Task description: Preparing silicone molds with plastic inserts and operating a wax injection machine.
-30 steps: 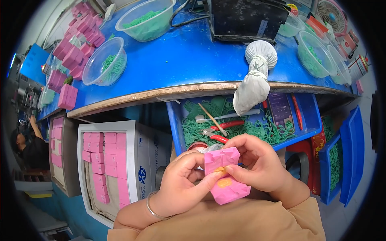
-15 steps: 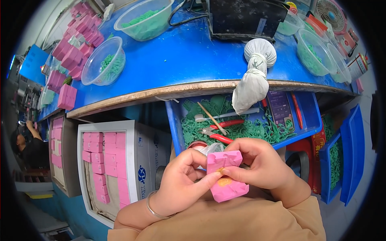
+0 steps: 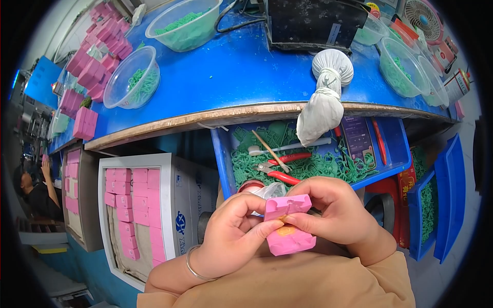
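A pink rubber mold (image 3: pixel 292 245) is held up in front of my body, bent open into an upper and a lower half. The lower half has a yellow patch near the middle. My left hand (image 3: pixel 231 226) grips its left side and my right hand (image 3: pixel 336 208) its right side. Both thumbs press close together at the middle, where any small piece between the thumb tips is too hidden to make out. Beyond the hands, an open blue drawer (image 3: pixel 224 164) holds green wax scraps (image 3: pixel 318 167), red-handled cutters (image 3: pixel 282 177), a white toothbrush (image 3: pixel 298 146) and a wooden-handled brush (image 3: pixel 269 150).
A white cloth pouch (image 3: pixel 323 110) hangs over the edge of the blue bench (image 3: pixel 231 77). Clear bowls (image 3: pixel 115 92) with green wax stand on top. Pink molds fill a white-rimmed box (image 3: pixel 165 205) at left. Blue trays (image 3: pixel 449 205) stand at right. Another person (image 3: pixel 38 190) sits far left.
My hands keep their hold, and the mold's two halves have tilted slightly, the lower one rising a little. At far left the other person's hand has gone up.
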Available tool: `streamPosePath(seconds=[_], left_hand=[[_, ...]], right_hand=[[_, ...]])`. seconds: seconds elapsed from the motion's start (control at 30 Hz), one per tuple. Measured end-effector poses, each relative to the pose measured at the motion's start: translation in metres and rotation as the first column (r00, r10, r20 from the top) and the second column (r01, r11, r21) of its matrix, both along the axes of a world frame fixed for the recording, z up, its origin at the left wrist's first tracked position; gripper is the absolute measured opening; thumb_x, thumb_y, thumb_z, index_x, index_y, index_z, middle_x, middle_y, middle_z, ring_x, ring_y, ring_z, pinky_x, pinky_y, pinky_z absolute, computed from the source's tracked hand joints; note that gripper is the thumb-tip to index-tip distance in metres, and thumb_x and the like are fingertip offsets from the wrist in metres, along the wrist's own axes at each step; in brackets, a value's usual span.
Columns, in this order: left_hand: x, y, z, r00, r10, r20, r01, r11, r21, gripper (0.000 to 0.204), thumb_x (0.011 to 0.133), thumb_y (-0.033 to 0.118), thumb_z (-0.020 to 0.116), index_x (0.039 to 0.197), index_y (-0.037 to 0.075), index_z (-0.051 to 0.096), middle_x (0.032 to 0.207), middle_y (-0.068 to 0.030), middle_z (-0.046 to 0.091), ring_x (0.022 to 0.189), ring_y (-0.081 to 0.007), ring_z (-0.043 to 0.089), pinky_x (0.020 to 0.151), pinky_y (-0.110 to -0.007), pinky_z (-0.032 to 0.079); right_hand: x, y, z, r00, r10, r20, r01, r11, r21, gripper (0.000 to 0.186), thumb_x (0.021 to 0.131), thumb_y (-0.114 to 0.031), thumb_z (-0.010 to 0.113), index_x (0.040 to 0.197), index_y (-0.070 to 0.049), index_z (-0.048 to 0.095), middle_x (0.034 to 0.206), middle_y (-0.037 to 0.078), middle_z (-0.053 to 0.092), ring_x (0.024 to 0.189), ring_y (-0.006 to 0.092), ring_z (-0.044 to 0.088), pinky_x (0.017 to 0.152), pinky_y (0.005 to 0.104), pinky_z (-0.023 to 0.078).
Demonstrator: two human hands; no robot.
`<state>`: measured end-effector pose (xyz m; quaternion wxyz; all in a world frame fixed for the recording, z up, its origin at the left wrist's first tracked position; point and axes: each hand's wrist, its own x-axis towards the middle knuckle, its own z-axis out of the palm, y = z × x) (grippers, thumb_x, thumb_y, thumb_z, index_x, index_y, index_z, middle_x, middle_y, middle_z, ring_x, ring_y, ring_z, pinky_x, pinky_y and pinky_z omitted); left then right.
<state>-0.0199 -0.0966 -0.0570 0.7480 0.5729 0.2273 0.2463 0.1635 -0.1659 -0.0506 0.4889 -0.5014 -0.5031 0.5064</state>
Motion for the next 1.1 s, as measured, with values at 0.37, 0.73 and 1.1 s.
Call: streamPosePath(seconds=[0.37, 0.73, 1.1], left_hand=[[0.000, 0.001, 0.000, 0.999, 0.001, -0.032, 0.001, 0.999, 0.042, 0.017, 0.083, -0.006, 0.054, 0.099, -0.007, 0.048, 0.103, -0.0086, 0.047, 0.097, -0.0151, 0.055, 0.082, -0.026, 0.050], [0.000, 0.000, 0.001, 0.999, 0.033, -0.040, -0.032, 0.999, 0.027, 0.017, 0.083, -0.006, 0.055, 0.099, -0.007, 0.049, 0.102, -0.0089, 0.049, 0.097, -0.0155, 0.056, 0.082, -0.027, 0.050], [-0.007, 0.004, -0.003, 0.997, 0.079, -0.011, -0.079, 0.997, 0.022, 0.022, 0.085, -0.001, 0.054, 0.107, -0.005, 0.051, 0.105, -0.0102, 0.051, 0.095, -0.0169, 0.056, 0.082, -0.029, 0.048]], right_hand=[[0.000, 0.001, 0.000, 1.000, -0.003, -0.024, 0.004, 1.000, 0.013, 0.021, 0.077, -0.007, 0.065, 0.096, -0.001, 0.060, 0.079, 0.004, 0.061, 0.069, 0.0080, 0.055, 0.058, 0.0225, 0.043], [-0.001, 0.001, -0.002, 0.998, -0.013, 0.066, 0.012, 1.000, 0.024, 0.013, 0.077, -0.007, 0.066, 0.087, -0.002, 0.060, 0.076, 0.005, 0.060, 0.067, 0.0090, 0.055, 0.059, 0.0231, 0.045], [-0.011, -0.004, -0.007, 0.956, -0.064, -0.287, 0.077, 0.996, 0.035, 0.025, 0.086, -0.012, 0.058, 0.106, 0.002, 0.057, 0.096, 0.008, 0.060, 0.082, 0.0124, 0.058, 0.070, 0.0258, 0.047]])
